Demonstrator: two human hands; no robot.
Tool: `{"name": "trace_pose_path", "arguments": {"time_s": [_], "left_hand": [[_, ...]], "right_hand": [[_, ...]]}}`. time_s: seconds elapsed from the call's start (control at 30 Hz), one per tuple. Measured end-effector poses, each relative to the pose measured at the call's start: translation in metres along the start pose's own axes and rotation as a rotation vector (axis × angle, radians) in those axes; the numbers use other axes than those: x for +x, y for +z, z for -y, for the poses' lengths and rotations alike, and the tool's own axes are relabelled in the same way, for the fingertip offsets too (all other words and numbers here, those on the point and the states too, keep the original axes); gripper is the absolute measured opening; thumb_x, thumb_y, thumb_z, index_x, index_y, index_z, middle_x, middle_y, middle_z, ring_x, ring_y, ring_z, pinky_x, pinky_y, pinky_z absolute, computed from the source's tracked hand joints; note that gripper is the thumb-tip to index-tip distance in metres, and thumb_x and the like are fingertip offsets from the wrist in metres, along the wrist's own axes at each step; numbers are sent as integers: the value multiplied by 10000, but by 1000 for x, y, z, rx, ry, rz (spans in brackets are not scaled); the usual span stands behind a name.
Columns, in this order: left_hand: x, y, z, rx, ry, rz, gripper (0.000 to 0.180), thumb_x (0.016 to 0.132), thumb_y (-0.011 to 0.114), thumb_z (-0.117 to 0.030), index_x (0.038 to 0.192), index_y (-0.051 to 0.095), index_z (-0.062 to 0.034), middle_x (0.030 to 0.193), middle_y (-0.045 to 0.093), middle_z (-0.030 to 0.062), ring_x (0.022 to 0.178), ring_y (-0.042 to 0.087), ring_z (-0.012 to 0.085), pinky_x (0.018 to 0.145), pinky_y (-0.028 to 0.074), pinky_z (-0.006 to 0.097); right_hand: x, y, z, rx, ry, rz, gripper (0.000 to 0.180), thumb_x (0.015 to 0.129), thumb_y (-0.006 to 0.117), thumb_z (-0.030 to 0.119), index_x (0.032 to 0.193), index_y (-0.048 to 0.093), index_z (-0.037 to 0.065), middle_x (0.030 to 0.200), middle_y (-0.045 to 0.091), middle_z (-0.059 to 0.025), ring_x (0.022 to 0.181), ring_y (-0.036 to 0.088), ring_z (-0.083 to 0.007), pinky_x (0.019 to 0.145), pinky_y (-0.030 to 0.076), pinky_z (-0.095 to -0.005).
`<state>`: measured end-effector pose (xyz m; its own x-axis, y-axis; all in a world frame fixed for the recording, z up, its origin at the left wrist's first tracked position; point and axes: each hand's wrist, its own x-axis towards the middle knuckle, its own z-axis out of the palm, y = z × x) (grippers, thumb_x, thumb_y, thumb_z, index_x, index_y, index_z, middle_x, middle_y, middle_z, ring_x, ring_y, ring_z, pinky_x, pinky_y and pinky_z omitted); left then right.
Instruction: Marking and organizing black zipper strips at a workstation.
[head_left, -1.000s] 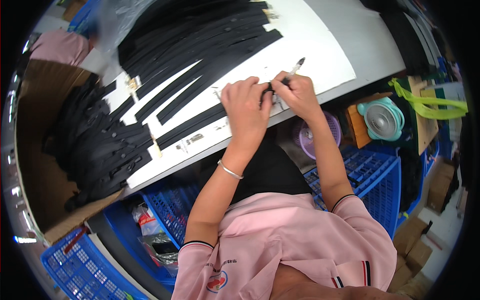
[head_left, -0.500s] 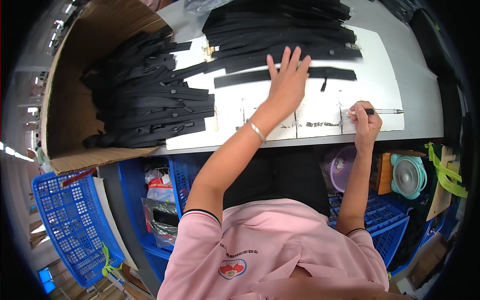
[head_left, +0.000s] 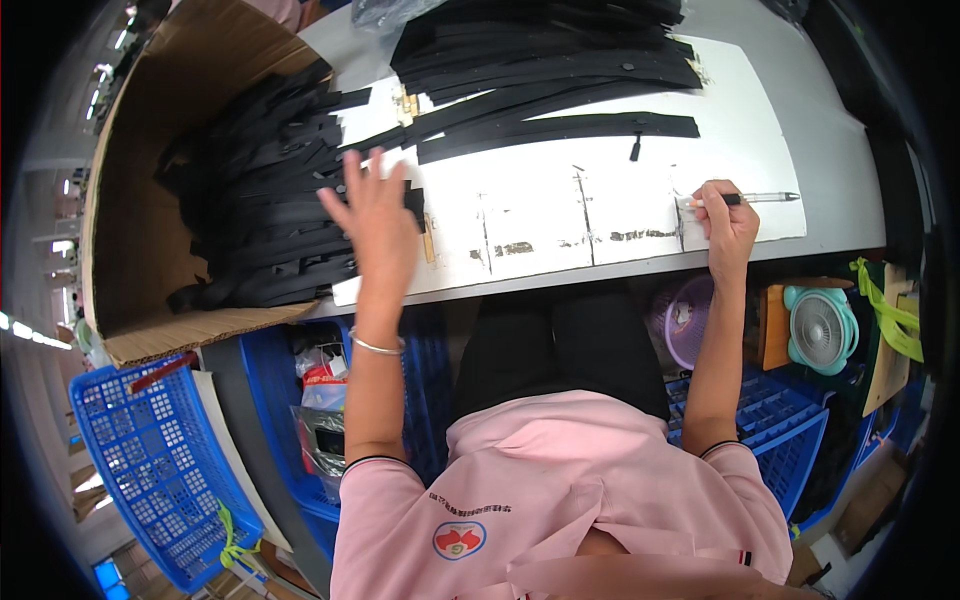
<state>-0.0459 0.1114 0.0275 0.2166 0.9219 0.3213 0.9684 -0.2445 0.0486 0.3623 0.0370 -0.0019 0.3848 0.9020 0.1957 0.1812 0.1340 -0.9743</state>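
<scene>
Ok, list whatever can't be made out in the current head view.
All in the head view:
- Left hand: motion blur; contact with the boxed black strips can't be told.
- Pen: partly covered by the right hand.
- Upper black pile: cut off by the top edge.
- Purple basket: right side hidden behind the right forearm.

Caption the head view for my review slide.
Right hand holds a pen over a white board; left hand, open, over black strips beside cardboard box.
</scene>
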Motion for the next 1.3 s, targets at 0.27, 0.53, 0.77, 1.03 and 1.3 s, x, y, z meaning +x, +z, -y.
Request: {"name": "trace_pose_path", "arguments": {"time_s": [0.27, 0.53, 0.77, 1.03, 1.3], "left_hand": [[7, -7, -9, -174, 5, -169, 90, 863, 761, -117, 929, 792, -65, 1235, 714, 83, 1383, 522, 325, 1250, 154, 586], [-18, 22, -161, -395, 352, 82, 549, 988, 668, -232, 1429, 538, 66, 1527, 498, 218, 1481, 400, 344, 1218, 239, 560], [-29, 16, -193, -476, 382, 106, 596, 993, 646, -268, 1475, 492, 49, 1570, 415, 255, 1509, 332, 384, 1229, 223, 559], [-47, 8, -161, -472, 265, 117, 678, 976, 676, -333, 1504, 452, 29, 1581, 428, 198, 1510, 354, 309, 1215, 141, 637], [-70, 0, -116, -367, 117, 123, 722, 969, 681, -384, 1518, 438, 17, 1601, 413, 180, 1525, 332, 311, 1184, 41, 716]], "right_hand": [[-1, 2, 8, 10, 2, -30, 171, 1020, 628, 110, 924, 716, -2, 824, 681, -14, 697, 551, -39, 643, 453, -204], [-21, 29, 26, -230, -140, -101, 262, 1006, 661, 126, 1258, 713, 74, 774, 697, -36, 673, 624, -104, 617, 477, -246], [-59, 44, 19, -720, -590, 48, 506, 835, 757, 37, 1331, 661, 59, 1081, 736, -96, 1052, 686, -271, 923, 506, -379], [-46, -27, -7, -1053, -669, -70, 528, 865, 783, 119, 1377, 656, 84, 1188, 684, -83, 1145, 590, -267, 1028, 439, -411], [-47, -32, -19, -979, -636, -93, 393, 943, 724, 99, 1331, 681, 66, 1256, 707, -72, 1171, 595, -264, 1048, 450, -379]]}}
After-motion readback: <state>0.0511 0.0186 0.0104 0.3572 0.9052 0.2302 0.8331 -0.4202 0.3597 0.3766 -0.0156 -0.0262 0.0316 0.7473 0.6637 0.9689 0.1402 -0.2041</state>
